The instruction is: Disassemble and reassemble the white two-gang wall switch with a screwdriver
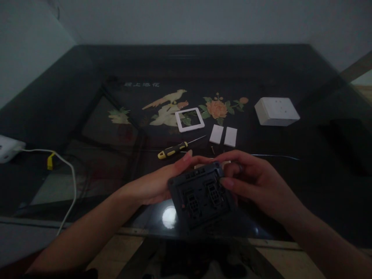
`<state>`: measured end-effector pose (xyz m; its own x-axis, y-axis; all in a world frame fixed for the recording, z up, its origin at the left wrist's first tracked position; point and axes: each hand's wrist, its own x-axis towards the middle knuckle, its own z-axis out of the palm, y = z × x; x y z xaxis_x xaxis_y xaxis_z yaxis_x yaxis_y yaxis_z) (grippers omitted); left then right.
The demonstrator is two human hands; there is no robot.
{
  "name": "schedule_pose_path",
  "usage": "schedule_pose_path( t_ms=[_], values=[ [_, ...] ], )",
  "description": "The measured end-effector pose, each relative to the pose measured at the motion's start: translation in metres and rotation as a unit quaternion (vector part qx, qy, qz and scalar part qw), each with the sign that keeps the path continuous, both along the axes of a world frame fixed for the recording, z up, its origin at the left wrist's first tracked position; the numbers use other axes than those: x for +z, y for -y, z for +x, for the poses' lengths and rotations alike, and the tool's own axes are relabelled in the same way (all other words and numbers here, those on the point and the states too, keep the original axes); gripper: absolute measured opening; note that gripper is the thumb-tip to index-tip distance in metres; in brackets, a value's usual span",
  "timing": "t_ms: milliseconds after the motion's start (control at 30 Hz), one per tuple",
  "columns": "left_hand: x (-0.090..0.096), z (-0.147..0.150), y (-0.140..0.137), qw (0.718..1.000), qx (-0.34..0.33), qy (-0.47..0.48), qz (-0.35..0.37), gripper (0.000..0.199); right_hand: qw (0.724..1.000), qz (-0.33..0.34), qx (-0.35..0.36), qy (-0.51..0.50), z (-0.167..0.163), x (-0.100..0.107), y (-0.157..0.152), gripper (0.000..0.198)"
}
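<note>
My left hand holds a dark grey light switch base from its left side and behind, the thumb along the top edge. The base is tilted, with two slotted mechanisms on the side that faces me. At its upper right corner my right hand grips it, the thumb on the near face and curled fingers behind. Something pale shows behind the top edge; I cannot make out what it is. Just beyond my hands lie a yellow and black screwdriver, a white switch frame, two white rocker covers and a small screw.
A white box stands on the right of the glossy black table, which has a bird and flower picture. On the left, a white cable with a yellow tag runs from a white plug block. A thin wire lies beyond my right hand.
</note>
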<state>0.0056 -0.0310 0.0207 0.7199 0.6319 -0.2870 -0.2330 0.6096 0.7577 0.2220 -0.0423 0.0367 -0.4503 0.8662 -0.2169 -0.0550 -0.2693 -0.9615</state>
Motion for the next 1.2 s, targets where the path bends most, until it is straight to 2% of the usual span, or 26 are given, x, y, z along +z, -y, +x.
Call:
schedule_pose_path(
  t_ms=[67, 133, 233, 300, 400, 433, 500, 567, 667, 800, 900, 1033, 1200],
  values=[
    [-0.001, -0.002, -0.002, 1.0, 0.007, -0.008, 0.003, 0.064, 0.999, 0.001, -0.035, -0.004, 0.005, -0.002, -0.001, 0.023],
    [-0.002, -0.004, -0.003, 0.999, 0.021, -0.009, 0.046, 0.073, 0.996, 0.012, -0.082, -0.01, 0.011, -0.004, -0.002, 0.026],
    [-0.005, -0.004, -0.002, 0.975, 0.066, -0.055, 0.203, 0.075, 0.99, 0.025, -0.139, -0.015, 0.02, -0.006, -0.003, 0.029],
    [-0.007, -0.003, -0.002, 0.923, 0.105, -0.129, 0.348, 0.093, 0.987, 0.027, -0.156, -0.016, 0.025, -0.007, -0.002, 0.029],
    [-0.01, -0.002, -0.001, 0.8, 0.119, -0.232, 0.54, 0.111, 0.987, 0.026, -0.156, -0.012, 0.027, -0.011, 0.001, 0.028],
    [-0.01, -0.002, -0.001, 0.767, 0.108, -0.255, 0.579, 0.111, 0.988, 0.024, -0.154, -0.012, 0.026, -0.013, 0.002, 0.028],
    [-0.011, -0.002, -0.002, 0.733, 0.078, -0.29, 0.61, 0.105, 0.988, 0.02, -0.152, -0.014, 0.025, -0.018, 0.004, 0.028],
    [-0.012, -0.001, -0.003, 0.728, 0.067, -0.306, 0.61, 0.1, 0.988, 0.012, -0.154, -0.018, 0.024, -0.022, 0.005, 0.027],
    [-0.012, 0.0, -0.002, 0.736, 0.061, -0.31, 0.598, 0.096, 0.988, 0.021, -0.153, 0.004, 0.024, -0.025, 0.005, 0.027],
    [-0.009, 0.002, 0.003, 0.783, 0.061, -0.303, 0.541, 0.09, 0.973, 0.132, -0.132, 0.135, 0.031, -0.021, 0.005, 0.031],
    [-0.004, 0.003, 0.007, 0.812, 0.072, -0.304, 0.492, 0.087, 0.961, 0.202, -0.091, 0.164, 0.04, -0.019, 0.006, 0.044],
    [-0.005, 0.003, 0.01, 0.804, 0.076, -0.312, 0.5, 0.082, 0.927, 0.302, 0.006, 0.22, 0.048, -0.02, 0.008, 0.07],
    [-0.017, -0.001, 0.013, 0.791, 0.05, -0.332, 0.511, 0.089, 0.886, 0.34, 0.074, 0.306, 0.047, -0.021, 0.012, 0.072]
  ],
)
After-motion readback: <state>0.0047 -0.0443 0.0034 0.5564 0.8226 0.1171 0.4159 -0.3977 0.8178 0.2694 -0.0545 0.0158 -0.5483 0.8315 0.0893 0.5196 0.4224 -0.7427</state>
